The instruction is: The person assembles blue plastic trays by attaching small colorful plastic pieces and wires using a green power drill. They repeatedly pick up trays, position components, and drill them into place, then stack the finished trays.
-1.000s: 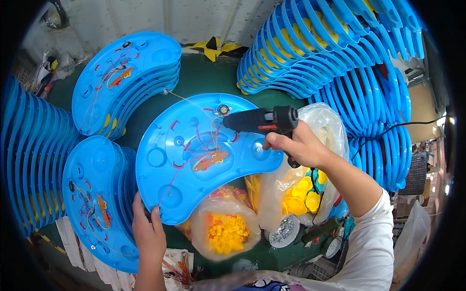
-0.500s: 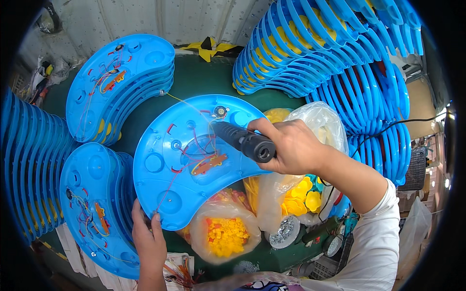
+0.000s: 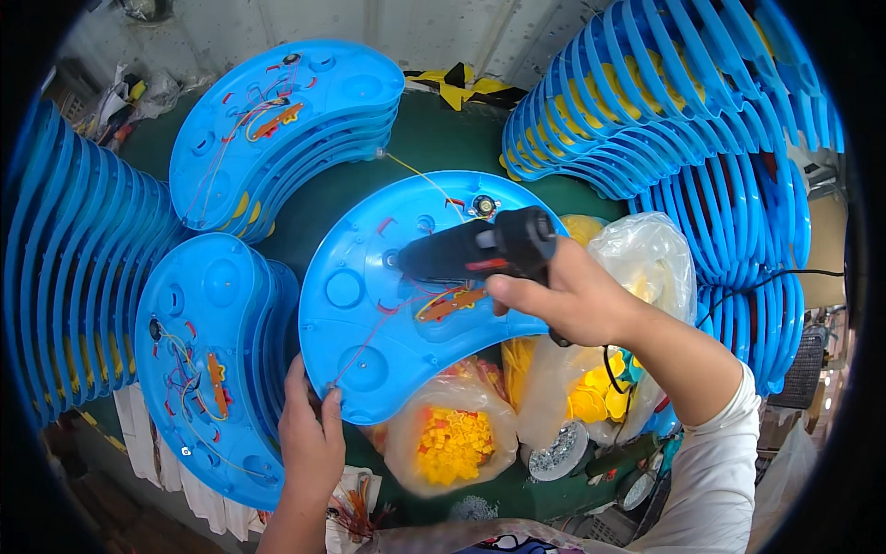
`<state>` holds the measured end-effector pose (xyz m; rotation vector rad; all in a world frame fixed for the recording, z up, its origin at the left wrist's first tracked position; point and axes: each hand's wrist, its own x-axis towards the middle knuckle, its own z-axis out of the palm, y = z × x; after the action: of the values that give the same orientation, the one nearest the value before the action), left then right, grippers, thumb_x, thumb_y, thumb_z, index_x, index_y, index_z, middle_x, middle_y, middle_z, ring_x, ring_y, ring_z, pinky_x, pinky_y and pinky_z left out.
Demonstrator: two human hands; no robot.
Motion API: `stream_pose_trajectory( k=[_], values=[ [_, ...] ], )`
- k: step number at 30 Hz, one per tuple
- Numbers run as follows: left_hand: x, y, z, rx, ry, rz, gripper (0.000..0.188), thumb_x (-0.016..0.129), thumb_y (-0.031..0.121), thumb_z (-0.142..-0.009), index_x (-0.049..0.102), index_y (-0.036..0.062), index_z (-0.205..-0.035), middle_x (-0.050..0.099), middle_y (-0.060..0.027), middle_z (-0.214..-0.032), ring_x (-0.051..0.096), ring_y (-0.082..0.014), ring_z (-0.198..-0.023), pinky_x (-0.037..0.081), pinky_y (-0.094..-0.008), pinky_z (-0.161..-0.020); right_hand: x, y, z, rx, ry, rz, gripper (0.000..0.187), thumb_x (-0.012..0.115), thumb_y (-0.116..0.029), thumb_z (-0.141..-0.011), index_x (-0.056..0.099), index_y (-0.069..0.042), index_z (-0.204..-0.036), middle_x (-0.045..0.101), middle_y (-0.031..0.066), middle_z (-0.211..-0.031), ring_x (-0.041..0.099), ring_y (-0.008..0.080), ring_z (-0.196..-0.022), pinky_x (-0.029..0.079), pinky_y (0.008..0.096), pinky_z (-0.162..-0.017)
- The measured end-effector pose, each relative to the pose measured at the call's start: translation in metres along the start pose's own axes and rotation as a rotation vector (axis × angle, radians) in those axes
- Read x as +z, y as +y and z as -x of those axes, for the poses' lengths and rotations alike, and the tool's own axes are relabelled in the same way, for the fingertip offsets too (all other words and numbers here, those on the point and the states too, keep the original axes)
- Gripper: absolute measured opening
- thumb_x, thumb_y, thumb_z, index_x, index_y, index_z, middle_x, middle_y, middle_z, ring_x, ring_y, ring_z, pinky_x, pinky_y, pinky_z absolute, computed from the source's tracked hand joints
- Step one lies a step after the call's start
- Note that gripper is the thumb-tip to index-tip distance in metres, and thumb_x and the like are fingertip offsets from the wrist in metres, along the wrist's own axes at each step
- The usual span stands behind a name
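A blue crescent-shaped plastic panel [image 3: 369,309] lies before me, carrying a small round speaker [image 3: 484,205], an orange circuit board [image 3: 452,304] and thin red and yellow wires. My left hand [image 3: 309,441] grips its lower left corner, thumb at the rim and fingers along the side. In my right hand [image 3: 586,300] is a black corded power screwdriver [image 3: 448,251], closed in the fist. It slants over the panel with its front end by a round boss left of centre. The tool hides its own tip and part of the wiring.
Similar wired panels are stacked at the upper left [image 3: 212,166] and lower left [image 3: 221,277]. Blue shells stand in rows at the far left [image 3: 101,268] and right [image 3: 572,138]. Nearer are a plastic bag [image 3: 401,448] of yellow parts and a bowl [image 3: 574,469] of screws.
The screwdriver has swung across the panel, its front end now further left and its body more sideways. My left hand stays at the panel's corner. The whole view has shifted.
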<state>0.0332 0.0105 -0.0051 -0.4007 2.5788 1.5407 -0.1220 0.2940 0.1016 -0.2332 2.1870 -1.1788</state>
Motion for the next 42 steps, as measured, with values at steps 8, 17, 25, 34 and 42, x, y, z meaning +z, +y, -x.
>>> stream_pose_trajectory(
  k=[8,17,25,34,42],
  values=[
    [0.0,0.001,0.002,0.0,-0.019,-0.001,0.057,0.058,0.007,-0.098,0.035,-0.0001,-0.15,0.059,-0.0289,-0.131,0.063,-0.0432,-0.118,0.051,-0.0454,-0.098,0.005,-0.025,-0.019,-0.018,-0.052,0.22,0.061,0.067,-0.041,-0.094,0.052,0.005,-0.13,0.07,0.0258,-0.1,0.07,0.0379,-0.09,0.055,0.0428,-0.08],
    [0.0,0.004,0.001,-0.036,-0.044,-0.032,0.059,0.058,0.007,-0.099,0.032,0.0006,-0.152,0.055,-0.0277,-0.137,0.061,-0.0427,-0.123,0.05,-0.0475,-0.101,0.012,-0.026,-0.008,-0.15,0.038,0.605,0.055,0.067,-0.042,-0.093,0.05,-0.001,-0.126,0.072,0.0241,-0.094,0.07,0.0413,-0.082,0.056,0.0464,-0.071],
    [-0.002,0.023,0.008,-0.2,0.0,0.519,0.06,0.052,-0.001,-0.097,0.03,0.0009,-0.153,0.049,-0.0244,-0.147,0.052,-0.0295,-0.134,0.045,-0.0422,-0.109,-0.006,-0.021,0.035,-0.03,0.09,-0.006,0.052,0.064,-0.041,-0.098,0.056,0.001,-0.128,0.071,0.0106,-0.098,0.066,0.0186,-0.089,0.053,0.0345,-0.083],
    [-0.078,0.044,-0.091,0.216,0.419,0.463,0.062,0.048,0.015,-0.104,0.021,0.006,-0.159,0.038,-0.0224,-0.155,0.056,-0.0342,-0.13,0.064,-0.0395,-0.082,-0.008,-0.003,0.137,-0.178,0.321,-0.482,0.073,0.063,-0.048,-0.09,0.053,0.011,-0.132,0.072,0.0212,-0.089,0.073,0.0293,-0.084,0.059,0.0396,-0.08],
    [-0.142,0.017,-0.219,-0.072,0.08,0.36,0.06,0.044,0.009,-0.102,0.02,0.0008,-0.156,0.059,-0.021,-0.131,0.071,-0.0284,-0.099,0.062,-0.0332,-0.067,0.01,0.031,0.179,-0.006,0.289,-0.515,0.061,0.063,-0.039,-0.095,0.052,0.006,-0.135,0.073,0.0187,-0.1,0.071,0.0253,-0.092,0.056,0.0355,-0.084]
  ],
)
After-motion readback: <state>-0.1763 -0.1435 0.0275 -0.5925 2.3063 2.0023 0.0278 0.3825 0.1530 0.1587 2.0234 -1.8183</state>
